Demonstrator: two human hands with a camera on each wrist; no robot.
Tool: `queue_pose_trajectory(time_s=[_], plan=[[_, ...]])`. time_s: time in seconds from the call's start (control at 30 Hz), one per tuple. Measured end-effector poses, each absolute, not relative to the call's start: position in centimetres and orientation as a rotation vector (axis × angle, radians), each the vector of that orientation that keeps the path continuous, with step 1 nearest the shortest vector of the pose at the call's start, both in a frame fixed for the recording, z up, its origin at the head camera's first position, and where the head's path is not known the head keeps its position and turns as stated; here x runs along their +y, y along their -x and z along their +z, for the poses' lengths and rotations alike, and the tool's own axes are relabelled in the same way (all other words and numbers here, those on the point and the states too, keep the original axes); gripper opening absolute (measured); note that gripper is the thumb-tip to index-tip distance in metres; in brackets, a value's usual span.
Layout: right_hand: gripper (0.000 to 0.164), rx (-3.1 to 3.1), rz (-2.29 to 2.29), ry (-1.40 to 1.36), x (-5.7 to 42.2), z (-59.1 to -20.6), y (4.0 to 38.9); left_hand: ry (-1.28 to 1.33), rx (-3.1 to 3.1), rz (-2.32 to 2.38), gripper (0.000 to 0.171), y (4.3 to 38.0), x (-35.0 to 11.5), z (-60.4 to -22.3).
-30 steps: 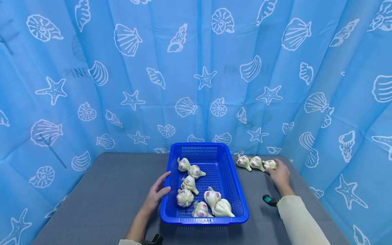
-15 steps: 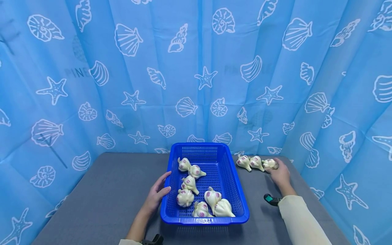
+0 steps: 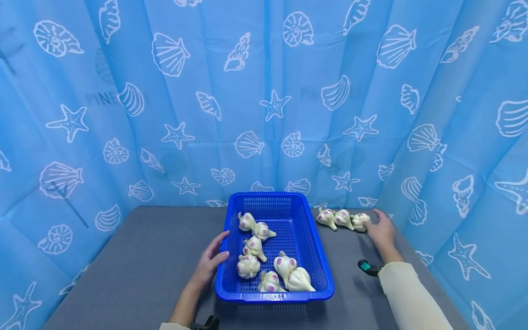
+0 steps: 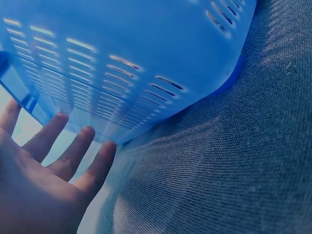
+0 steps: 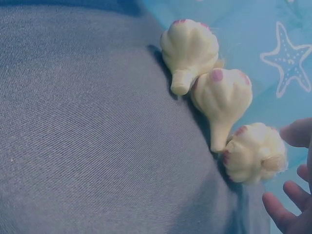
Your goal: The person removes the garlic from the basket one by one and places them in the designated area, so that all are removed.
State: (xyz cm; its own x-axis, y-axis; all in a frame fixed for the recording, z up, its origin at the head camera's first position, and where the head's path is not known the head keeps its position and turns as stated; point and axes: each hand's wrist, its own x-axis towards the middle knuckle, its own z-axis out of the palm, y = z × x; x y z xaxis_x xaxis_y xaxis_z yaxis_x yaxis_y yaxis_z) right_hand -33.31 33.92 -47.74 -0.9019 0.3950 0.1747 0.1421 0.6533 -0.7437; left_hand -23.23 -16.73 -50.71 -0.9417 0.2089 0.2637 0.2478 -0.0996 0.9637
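- Right hand [image 3: 381, 233] is loosely spread, nothing gripped.
- End garlic bulb [image 3: 360, 222] is on the worktop [image 3: 161, 261], just left of that hand; can't quite tell if they're touching.
- Left hand [image 3: 209, 261] is farther off, fingers extended at the basket [image 3: 239, 297].

curtain [image 3: 243, 107]: light blue, white shells [image 3: 171, 54], starfish [image 3: 275, 105] | tabletop [image 3: 165, 247]: grey, woven

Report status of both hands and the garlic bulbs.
Left hand at basket, left side. Right hand beside end bulb of three on table. Seven bulbs in basket. No obstacle seen.
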Motion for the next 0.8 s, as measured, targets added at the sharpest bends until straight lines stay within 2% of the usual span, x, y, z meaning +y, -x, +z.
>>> queue_pose_trajectory(time_s=[0.8], plan=[[0.053,-2.475,1.178,0.265,30.9,-43.2,33.3,0.525,-2.096,-2.225,0.054,23.0,-16.6,-50.7]])
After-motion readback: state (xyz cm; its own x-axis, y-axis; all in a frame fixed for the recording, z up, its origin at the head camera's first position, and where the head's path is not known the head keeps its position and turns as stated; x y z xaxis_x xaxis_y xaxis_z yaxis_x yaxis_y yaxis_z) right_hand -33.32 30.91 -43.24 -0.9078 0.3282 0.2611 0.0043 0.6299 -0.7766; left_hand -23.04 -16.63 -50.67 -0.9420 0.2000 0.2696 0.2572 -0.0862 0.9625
